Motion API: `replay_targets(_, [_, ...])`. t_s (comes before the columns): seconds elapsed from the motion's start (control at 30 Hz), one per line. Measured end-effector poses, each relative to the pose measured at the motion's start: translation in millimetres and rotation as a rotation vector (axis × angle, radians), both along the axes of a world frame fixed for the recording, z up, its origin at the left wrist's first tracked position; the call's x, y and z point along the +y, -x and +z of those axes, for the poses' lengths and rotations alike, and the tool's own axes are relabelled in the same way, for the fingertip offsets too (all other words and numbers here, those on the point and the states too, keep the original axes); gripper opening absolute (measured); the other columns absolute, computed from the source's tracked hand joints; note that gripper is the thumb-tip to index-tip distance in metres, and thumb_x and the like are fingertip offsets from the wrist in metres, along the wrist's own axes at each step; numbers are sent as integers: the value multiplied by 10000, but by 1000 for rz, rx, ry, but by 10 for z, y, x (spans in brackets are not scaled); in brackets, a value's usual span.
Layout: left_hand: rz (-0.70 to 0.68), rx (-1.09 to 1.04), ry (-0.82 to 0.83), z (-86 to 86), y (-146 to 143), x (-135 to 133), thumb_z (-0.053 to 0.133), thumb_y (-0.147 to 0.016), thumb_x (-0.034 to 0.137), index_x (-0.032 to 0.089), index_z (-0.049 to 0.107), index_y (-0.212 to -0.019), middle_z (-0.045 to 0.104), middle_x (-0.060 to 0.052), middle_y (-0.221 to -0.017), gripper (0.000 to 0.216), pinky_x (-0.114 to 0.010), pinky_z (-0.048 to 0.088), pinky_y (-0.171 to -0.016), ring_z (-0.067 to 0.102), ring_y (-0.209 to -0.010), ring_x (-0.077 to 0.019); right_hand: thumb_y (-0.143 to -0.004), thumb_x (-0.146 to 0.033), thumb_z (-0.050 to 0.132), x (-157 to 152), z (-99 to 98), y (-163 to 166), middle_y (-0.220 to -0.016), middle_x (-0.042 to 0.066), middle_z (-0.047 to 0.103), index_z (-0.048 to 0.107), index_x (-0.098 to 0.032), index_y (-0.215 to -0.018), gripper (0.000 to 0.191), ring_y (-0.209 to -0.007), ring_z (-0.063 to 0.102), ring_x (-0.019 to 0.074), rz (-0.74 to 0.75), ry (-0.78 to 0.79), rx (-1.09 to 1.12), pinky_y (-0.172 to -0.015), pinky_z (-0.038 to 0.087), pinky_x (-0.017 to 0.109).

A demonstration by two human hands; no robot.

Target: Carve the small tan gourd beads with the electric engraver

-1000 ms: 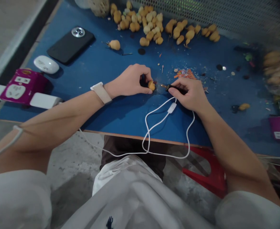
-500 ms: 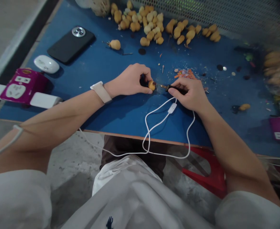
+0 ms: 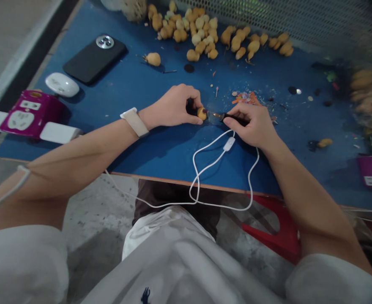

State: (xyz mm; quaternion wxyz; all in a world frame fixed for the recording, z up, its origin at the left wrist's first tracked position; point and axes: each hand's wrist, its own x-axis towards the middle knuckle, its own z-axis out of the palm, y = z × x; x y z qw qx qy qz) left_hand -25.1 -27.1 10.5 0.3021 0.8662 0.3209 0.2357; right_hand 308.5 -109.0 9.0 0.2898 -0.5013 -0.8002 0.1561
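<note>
My left hand (image 3: 182, 105) pinches a small yellow-brown gourd (image 3: 201, 113) between thumb and fingers, just above the blue table. The gourd's right end looks dark. From the right, my right hand (image 3: 251, 124) grips the black handle of a soldering iron (image 3: 222, 117) like a pen. Its metal tip points left at the gourd's dark end; whether they touch I cannot tell. A white cable (image 3: 195, 158) with an inline switch (image 3: 229, 144) loops below the iron and over the table's front edge. Colourful shavings (image 3: 246, 98) lie just beyond my right hand.
Many small gourds (image 3: 201, 33) are piled along the back by a mesh panel (image 3: 287, 19). At left lie a black phone (image 3: 94, 61), a white earbud case (image 3: 62, 84) and a purple power socket (image 3: 34, 114). A single gourd (image 3: 152, 59) sits near the phone; a red stool (image 3: 274, 232) stands below.
</note>
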Motion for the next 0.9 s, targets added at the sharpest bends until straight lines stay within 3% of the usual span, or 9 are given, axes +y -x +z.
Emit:
replay_targets(0.47, [16,0,10,-27,-4,5,1094,-910,506,248,916,-1094,916,-108,-1129,364,-493,678,-1105,858,-1216,-363,-1132,-654,871,-7,1,30,-814,50,736,825,-289,-982,398,-753,708,277,-9,-5,23,-770,594,486])
replay_targets(0.9, [15,0,5,-38,0,19,1092,-908,536,246,911,-1089,908,-112,-1132,387,-507,677,-1136,860,-1228,-368,-1120,-603,889,-2,11,22,-857,48,763,809,-290,-993,347,-769,710,274,-8,7,13,-803,600,486])
